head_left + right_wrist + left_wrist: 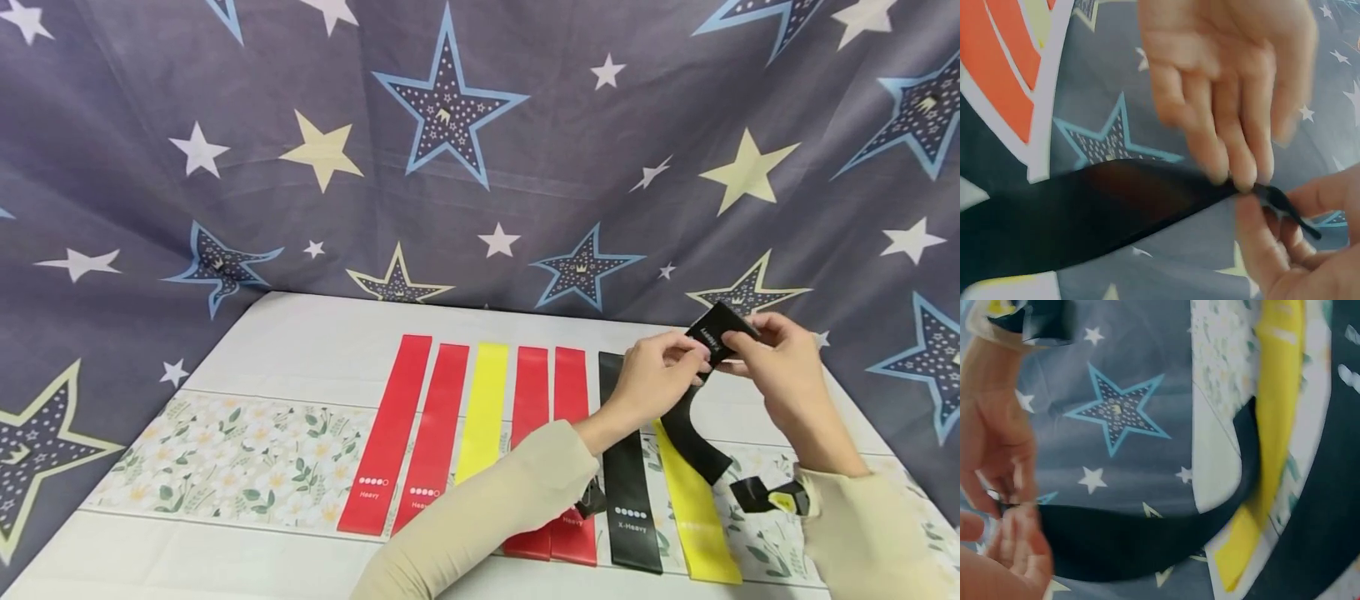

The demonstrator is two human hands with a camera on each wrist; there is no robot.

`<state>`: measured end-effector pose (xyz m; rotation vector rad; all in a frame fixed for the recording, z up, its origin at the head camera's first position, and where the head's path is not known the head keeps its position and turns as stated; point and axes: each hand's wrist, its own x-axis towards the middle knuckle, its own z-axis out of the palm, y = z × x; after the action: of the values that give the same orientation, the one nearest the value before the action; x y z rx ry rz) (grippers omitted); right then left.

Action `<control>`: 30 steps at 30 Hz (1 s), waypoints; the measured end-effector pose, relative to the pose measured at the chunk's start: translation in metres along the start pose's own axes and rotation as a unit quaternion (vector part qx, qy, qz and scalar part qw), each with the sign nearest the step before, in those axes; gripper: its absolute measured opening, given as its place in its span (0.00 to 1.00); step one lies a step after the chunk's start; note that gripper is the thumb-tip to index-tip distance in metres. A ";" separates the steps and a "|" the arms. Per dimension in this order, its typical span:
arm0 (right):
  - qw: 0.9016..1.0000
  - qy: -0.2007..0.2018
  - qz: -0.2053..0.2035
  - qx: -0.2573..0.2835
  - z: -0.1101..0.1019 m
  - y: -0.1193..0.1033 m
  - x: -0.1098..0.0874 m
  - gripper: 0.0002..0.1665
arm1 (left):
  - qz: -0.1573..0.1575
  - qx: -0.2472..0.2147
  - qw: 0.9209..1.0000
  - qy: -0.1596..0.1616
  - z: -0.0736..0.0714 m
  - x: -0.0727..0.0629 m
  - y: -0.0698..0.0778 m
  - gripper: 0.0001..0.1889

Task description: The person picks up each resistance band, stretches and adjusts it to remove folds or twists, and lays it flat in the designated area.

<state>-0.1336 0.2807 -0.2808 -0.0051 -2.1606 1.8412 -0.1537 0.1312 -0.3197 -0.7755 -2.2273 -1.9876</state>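
Note:
A black resistance band [697, 433] marked X-Heavy is held up over the table's right side, its lower length curving down across a yellow band [701, 525]. My left hand [656, 375] pinches it near the printed end. On the other side of that end, my right hand [783, 375] grips it with the thumb on top. In the right wrist view the upper end of the black band [1110, 212] looks folded between the fingers of both hands. The left wrist view shows the band [1116, 540] stretching from the fingertips toward the yellow band [1282, 381].
Left of the hands, several red bands [386, 433], another yellow band [483, 408] and a black X-Heavy band [630, 483] lie side by side. Beneath them is a white table [187, 550] with a floral strip [240, 458]. A star-patterned cloth [420, 208] hangs behind.

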 end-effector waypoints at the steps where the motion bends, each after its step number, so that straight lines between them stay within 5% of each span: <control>1: 0.999 -0.008 0.012 0.029 0.001 0.003 -0.001 0.05 | -0.020 -0.003 1.000 -0.006 0.000 -0.001 0.002 0.10; 8: 0.980 0.001 0.060 0.188 0.004 0.027 -0.019 0.06 | -0.175 -0.044 0.984 0.006 0.005 -0.005 0.008 0.10; 14: 0.953 0.095 0.082 0.275 0.019 0.036 -0.027 0.05 | -0.201 -0.079 0.976 0.015 0.008 -0.010 0.001 0.08; 21: 0.892 0.192 0.097 0.398 0.036 0.040 -0.030 0.09 | -0.236 -0.094 0.967 0.033 0.017 -0.016 -0.004 0.10; 24: 0.898 0.206 0.073 0.381 0.043 0.043 -0.038 0.07 | -0.249 -0.104 0.962 0.030 0.016 -0.018 -0.005 0.13; 30: 0.942 0.192 0.003 0.274 0.055 0.052 -0.052 0.11 | -0.255 -0.143 0.956 0.023 0.011 -0.019 -0.009 0.20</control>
<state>-0.1064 0.2269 -0.3499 -0.2301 -1.3475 2.1680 -0.1375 0.1351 -0.3364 -0.1567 -2.3139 -2.5613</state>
